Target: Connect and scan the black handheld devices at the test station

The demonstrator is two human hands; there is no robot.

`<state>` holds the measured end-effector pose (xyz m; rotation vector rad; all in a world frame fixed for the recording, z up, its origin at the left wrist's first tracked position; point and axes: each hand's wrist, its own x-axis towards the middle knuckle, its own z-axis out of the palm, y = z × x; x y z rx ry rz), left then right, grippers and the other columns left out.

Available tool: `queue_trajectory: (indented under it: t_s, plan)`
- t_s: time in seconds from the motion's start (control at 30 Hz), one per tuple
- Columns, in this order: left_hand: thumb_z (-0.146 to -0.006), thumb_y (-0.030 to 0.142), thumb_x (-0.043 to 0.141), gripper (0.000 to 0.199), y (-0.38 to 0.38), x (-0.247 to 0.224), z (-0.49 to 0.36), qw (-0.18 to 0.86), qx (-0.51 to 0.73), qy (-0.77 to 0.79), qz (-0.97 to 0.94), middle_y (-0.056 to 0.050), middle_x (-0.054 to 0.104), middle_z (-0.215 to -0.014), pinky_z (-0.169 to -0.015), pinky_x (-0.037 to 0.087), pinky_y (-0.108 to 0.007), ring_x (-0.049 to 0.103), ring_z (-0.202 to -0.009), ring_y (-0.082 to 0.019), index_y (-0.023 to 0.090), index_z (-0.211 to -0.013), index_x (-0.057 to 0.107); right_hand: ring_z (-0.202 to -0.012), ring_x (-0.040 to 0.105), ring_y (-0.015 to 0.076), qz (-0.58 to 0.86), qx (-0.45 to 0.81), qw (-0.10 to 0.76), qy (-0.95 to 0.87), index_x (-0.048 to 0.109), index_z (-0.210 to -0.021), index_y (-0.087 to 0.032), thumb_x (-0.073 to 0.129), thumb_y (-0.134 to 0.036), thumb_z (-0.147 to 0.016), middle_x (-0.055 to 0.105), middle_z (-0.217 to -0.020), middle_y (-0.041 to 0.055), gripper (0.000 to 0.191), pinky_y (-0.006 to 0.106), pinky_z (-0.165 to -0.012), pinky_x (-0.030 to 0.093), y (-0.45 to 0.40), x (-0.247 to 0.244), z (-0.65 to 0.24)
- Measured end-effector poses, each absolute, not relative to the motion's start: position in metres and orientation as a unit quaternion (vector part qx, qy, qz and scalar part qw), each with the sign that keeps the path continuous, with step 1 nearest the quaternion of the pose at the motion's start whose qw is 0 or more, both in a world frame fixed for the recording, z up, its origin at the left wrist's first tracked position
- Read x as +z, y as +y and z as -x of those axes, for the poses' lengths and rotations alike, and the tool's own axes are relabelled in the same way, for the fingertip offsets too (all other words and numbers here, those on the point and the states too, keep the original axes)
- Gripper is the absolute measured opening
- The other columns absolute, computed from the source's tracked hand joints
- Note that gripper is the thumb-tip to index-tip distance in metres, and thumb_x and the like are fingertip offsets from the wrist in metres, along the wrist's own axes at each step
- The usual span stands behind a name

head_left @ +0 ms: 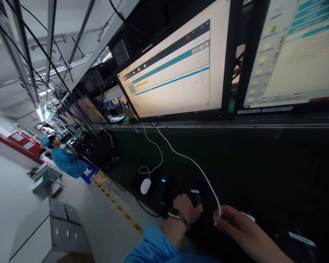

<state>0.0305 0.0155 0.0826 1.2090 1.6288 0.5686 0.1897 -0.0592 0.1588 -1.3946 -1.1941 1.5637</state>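
- The left hand, a watch on its wrist, rests on a dark device on the near part of the dark counter; its fingers curl over the device, but whether they grip it cannot be told.
- The right hand is just right of the left; its fingers pinch the near end of a white cable, which runs far and left up to the foot of the monitors.
- One white mouse lies on the counter left of the hands, well apart from them, with its own thin white cord looping behind it.
- Two lit monitors stand above the counter: one straight over the hands, a second to its right.
- Nothing lies between the two hands; the cable crosses the counter between mouse and device.
- Far left, one person in a blue coat sits at the same line of stations.
- Near left, a grey metal stand is on the floor.
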Motion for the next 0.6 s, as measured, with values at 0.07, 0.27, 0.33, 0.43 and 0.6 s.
queue_trajectory:
  t_s: [0.07,0.27,0.33,0.43,0.6]
  plan:
    - [-0.059,0.033,0.073,0.028,0.017,0.087,-0.023,0.587,0.303,0.641,-0.392,-0.016,0.062,-0.105,-0.108,0.027,-0.046,0.040,-0.126,-0.038,0.016,-0.078,0.060,-0.068,0.058,0.0220,0.542,0.601,0.361,-0.462,0.056,-0.070,-0.024,0.059,-0.063,-0.062,0.059,-0.069,0.0068,0.040,0.035,-0.063,0.050,-0.060,0.161,-0.192]
    - [-0.077,0.056,0.039,0.050,0.014,0.108,-0.012,0.796,0.306,0.463,-0.243,-0.011,0.064,-0.091,-0.073,0.045,-0.031,0.059,-0.083,-0.018,0.015,-0.087,0.065,-0.069,0.057,0.0187,0.520,0.594,0.440,-0.428,0.055,-0.073,-0.023,0.061,-0.059,-0.068,0.058,-0.072,0.0046,0.036,0.033,-0.068,0.051,-0.055,0.170,-0.195]
    - [-0.078,0.055,0.037,0.052,0.016,0.110,-0.019,0.799,0.300,0.455,-0.256,-0.012,0.064,-0.095,-0.076,0.046,-0.029,0.059,-0.085,-0.016,0.014,-0.090,0.066,-0.073,0.058,0.0193,0.515,0.569,0.466,-0.441,0.055,-0.074,-0.023,0.062,-0.055,-0.068,0.060,-0.075,0.0048,0.033,0.033,-0.071,0.050,-0.046,0.164,-0.190]
    - [-0.072,0.039,0.046,0.032,0.020,0.108,-0.028,0.727,0.244,0.545,-0.339,-0.014,0.064,-0.087,-0.082,0.048,-0.037,0.061,-0.086,-0.022,0.012,-0.078,0.063,-0.073,0.059,0.0197,0.550,0.493,0.486,-0.466,0.053,-0.073,-0.022,0.058,-0.047,-0.070,0.061,-0.073,0.0034,0.026,0.034,-0.071,0.049,-0.027,0.143,-0.189]
    - [-0.071,0.026,0.056,0.019,0.031,0.122,-0.030,0.519,0.302,0.614,-0.513,-0.008,0.059,-0.105,-0.109,0.030,-0.045,0.048,-0.115,-0.026,0.022,-0.089,0.057,-0.072,0.056,0.0179,0.635,0.400,0.485,-0.450,0.049,-0.075,-0.023,0.049,-0.039,-0.077,0.058,-0.072,0.0009,0.016,0.032,-0.070,0.046,0.000,0.112,-0.216]
